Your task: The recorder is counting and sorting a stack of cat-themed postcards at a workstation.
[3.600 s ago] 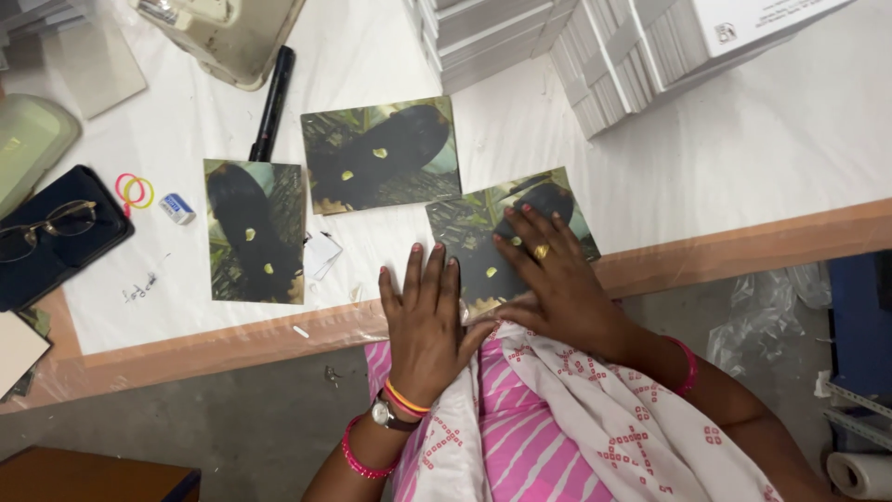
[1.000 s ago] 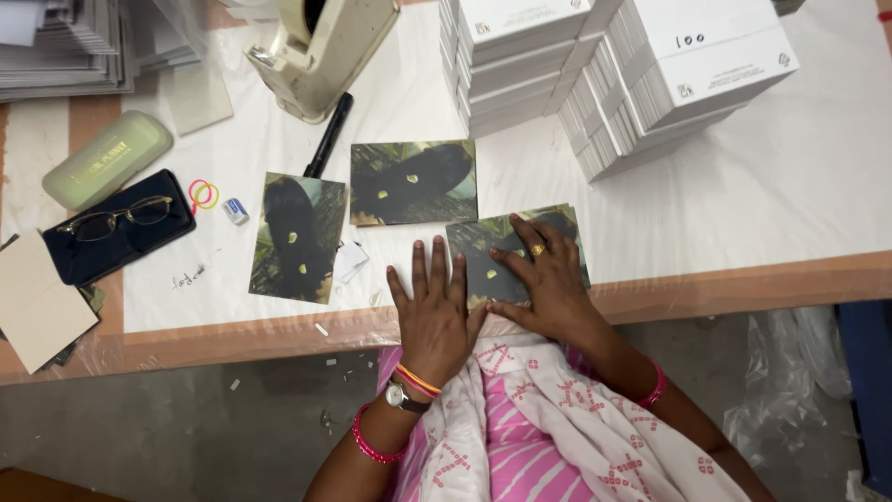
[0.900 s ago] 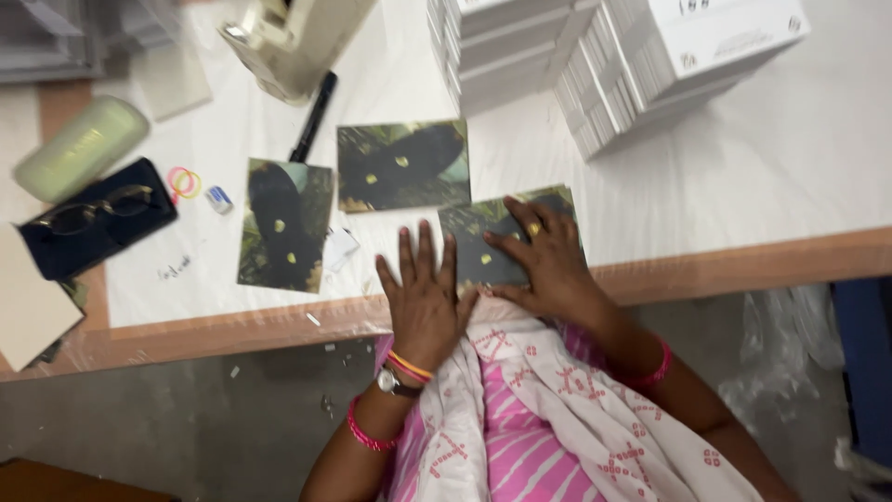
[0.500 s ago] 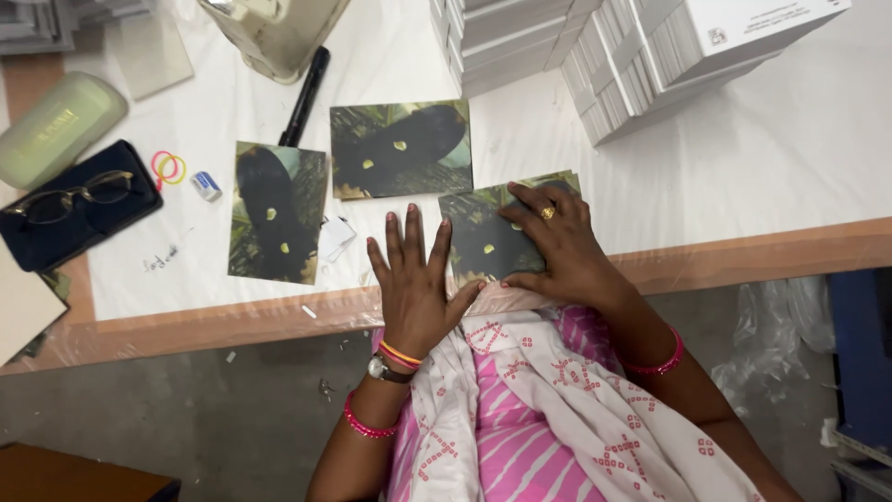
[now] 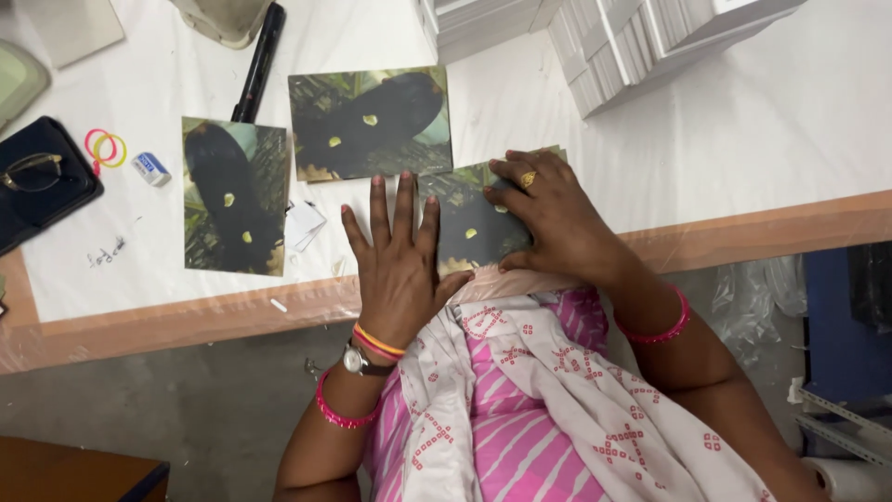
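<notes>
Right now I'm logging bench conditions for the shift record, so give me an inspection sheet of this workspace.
Surface: white sheet over the table, taped wooden edge.
Job's things: dark printed card at the table edge.
Clutter: two more printed cards, black marker, eraser, coloured rubber bands, glasses on a dark case, stacked white boxes.
Hands: left hand flat beside the card; right hand pressing on it.
Cables: nothing seen.
Surroundings: grey floor, blue frame.
</notes>
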